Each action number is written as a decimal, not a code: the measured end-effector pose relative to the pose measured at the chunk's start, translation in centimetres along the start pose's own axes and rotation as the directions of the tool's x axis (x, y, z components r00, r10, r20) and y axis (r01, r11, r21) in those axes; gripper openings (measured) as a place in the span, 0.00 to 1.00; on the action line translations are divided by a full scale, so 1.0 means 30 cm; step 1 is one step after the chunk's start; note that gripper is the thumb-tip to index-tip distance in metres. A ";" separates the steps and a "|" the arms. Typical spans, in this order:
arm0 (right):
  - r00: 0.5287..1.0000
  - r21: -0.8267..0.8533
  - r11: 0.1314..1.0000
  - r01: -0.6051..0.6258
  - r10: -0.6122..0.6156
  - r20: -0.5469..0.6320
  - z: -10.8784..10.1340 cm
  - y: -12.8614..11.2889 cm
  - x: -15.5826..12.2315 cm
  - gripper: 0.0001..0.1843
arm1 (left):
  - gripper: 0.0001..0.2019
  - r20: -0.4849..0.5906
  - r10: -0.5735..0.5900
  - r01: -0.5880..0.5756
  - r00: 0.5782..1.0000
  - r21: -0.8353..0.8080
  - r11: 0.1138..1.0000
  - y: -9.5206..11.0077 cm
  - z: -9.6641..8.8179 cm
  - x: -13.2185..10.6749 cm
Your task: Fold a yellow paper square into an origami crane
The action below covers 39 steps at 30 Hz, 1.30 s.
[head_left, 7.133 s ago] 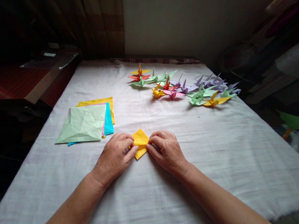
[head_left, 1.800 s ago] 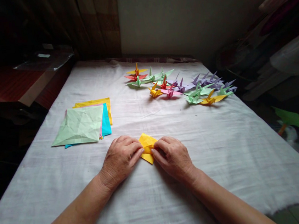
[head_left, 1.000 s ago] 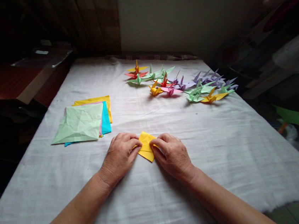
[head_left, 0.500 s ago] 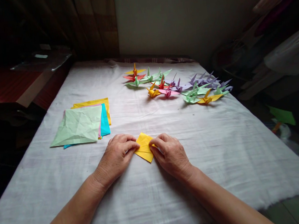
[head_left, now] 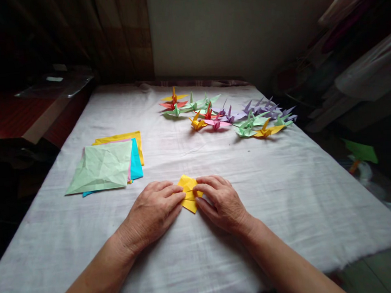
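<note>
A small piece of folded yellow origami paper (head_left: 188, 194) lies on the cloth in front of me, one corner pointing away and one towards me. Crease lines and a folded layer cross its middle. My left hand (head_left: 157, 205) grips its left edge, fingers close together and over the paper. On the opposite edge, my right hand (head_left: 220, 200) has bent fingers on top and the thumb low at the side. Both sides of the paper are partly hidden under the fingertips.
A white cloth (head_left: 280, 254) covers the table. To the left lies a stack of paper sheets (head_left: 105, 167), pale green on top. Several folded paper cranes (head_left: 251, 124) stand at the back right. Beyond the table's right side is a green paper piece (head_left: 361, 150).
My left hand has gone from a fingertip pinch to fingers laid further over the paper's left edge. My right fingers have spread slightly on the right edge. The view has shifted a little.
</note>
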State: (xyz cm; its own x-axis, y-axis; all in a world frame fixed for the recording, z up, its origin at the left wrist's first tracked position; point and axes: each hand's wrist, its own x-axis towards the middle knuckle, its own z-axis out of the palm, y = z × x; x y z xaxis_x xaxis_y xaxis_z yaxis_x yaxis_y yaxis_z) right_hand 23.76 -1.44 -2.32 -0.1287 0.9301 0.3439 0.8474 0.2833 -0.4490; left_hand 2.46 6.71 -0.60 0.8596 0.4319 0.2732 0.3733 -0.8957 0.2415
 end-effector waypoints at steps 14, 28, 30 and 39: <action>0.997 0.242 0.969 0.050 -0.061 0.037 -0.025 0.049 0.000 0.30 | 0.12 0.050 -0.011 0.018 0.999 -0.128 0.992 -0.017 -0.012 0.004; 0.988 0.147 0.978 0.148 -0.140 -0.066 0.003 0.053 0.003 0.24 | 0.14 0.075 -0.003 0.016 0.997 -0.176 0.984 -0.035 -0.013 0.002; 0.984 0.105 0.980 0.167 -0.159 -0.081 0.011 0.060 0.001 0.22 | 0.15 0.066 0.003 0.009 0.998 -0.178 0.984 -0.038 -0.012 0.000; 0.988 -0.108 0.983 0.147 -0.150 -0.029 -0.006 0.040 0.002 0.16 | 0.17 0.058 0.026 -0.016 0.998 -0.172 0.985 -0.038 -0.020 0.001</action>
State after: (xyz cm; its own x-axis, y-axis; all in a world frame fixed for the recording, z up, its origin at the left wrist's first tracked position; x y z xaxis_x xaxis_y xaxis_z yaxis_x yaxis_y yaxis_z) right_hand 24.86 -1.08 -2.69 -0.2399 0.8698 0.4312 0.8701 0.3896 -0.3018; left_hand 1.84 7.81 -0.33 0.8878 0.4016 0.2248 0.2942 -0.8709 0.3937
